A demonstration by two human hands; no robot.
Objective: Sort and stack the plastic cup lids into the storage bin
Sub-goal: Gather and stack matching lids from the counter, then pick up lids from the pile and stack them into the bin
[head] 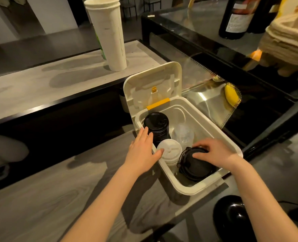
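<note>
Both forearms reach forward from the bottom of the view, bare to the elbow. The left hand (143, 151) lies palm down over the left rim of the storage bin (188, 190). Its fingers are straight and close together, pointing away, and it holds nothing. Its thumb is spread to the right, with the tip touching the edge of the white lids (170, 151). The right hand (214, 152) comes in over the bin's near right corner. Its fingers are curled down onto the top of the near black lids (195, 167), gripping that stack from above.

The bin sits on the grey wood-grain tabletop (39, 198), its hinged cover (153, 82) standing open at the far end with a yellow latch (157, 103). It holds 4 groups of lids:
- the far black lids (157, 124) stand as a tall stack in the far left corner, just beyond the left fingertips;
- the clear lids (183, 135) are beside them to the right;
- the white stack is at the near left;
- the gripped black stack is at the near right, touching the white one.

A tall stack of white cups (108, 32) stands on the raised ledge behind. To the right is a glass display case (214, 105), with a dark bottle (235, 18) and a pile of beige paper trays (289, 41) on top.
</note>
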